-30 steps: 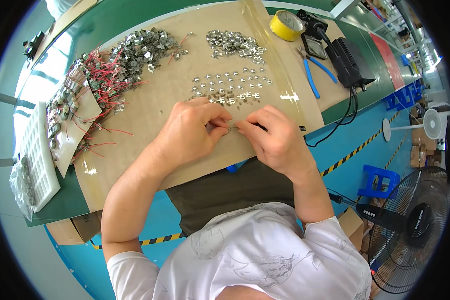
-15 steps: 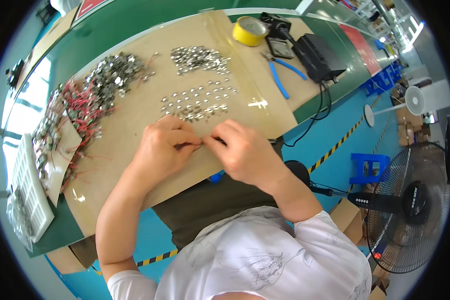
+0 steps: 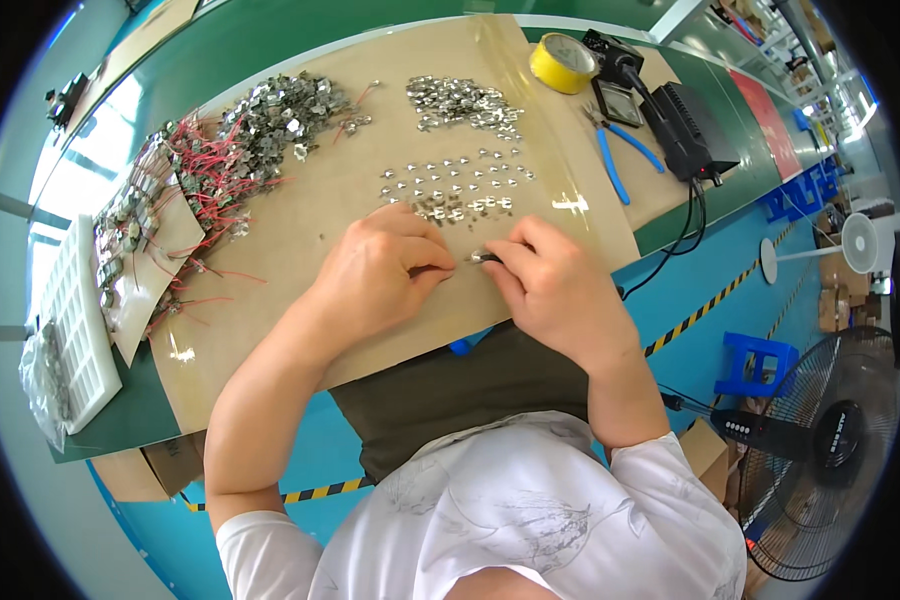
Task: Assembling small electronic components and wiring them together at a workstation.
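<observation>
Over the brown board (image 3: 300, 230), my right hand (image 3: 562, 285) pinches a small shiny metal part (image 3: 484, 257) with a dark end between thumb and fingers. My left hand (image 3: 382, 262) is closed in a pinch just to the left; whatever its fingertips hold is too small to make out. A narrow gap separates the two hands. Just beyond them lie loose rows of small silver metal pieces (image 3: 457, 187), with several flat pieces (image 3: 460, 211) nearest my fingers. Farther back is a heap of similar silver pieces (image 3: 462, 103).
At the left lies a pile of metal parts with red wires (image 3: 210, 165), beside a white gridded tray (image 3: 85, 330). Yellow tape (image 3: 564, 64), blue-handled pliers (image 3: 620, 160) and a black corded device (image 3: 685, 130) sit at the back right. A black fan (image 3: 825, 440) stands right.
My hands have moved apart from nearly touching fingertips. The metal part now shows in my right hand. The whole view has shifted, so the table appears farther right.
</observation>
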{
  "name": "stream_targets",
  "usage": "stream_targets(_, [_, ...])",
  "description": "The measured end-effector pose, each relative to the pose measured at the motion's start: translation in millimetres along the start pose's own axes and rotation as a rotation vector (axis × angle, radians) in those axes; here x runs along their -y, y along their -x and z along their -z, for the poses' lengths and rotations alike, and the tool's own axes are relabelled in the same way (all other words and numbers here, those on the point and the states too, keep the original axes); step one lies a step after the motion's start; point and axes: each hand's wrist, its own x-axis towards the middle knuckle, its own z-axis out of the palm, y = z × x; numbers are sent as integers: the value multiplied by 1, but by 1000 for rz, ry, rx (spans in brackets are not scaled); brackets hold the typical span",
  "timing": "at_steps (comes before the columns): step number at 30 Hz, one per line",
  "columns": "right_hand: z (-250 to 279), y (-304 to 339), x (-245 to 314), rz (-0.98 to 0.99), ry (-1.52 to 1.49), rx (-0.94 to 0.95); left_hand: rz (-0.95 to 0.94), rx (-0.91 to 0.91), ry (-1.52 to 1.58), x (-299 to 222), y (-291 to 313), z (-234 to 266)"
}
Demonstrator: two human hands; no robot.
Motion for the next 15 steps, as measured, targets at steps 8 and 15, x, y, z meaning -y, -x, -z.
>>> stream_targets(8, [0, -1, -5, 15, -23, -24, -28, 44, 3, -1, 0, 1])
stream_targets(15, [-3, -2, -7, 47, -60, -64, -117, -27, -27, 1, -1, -3])
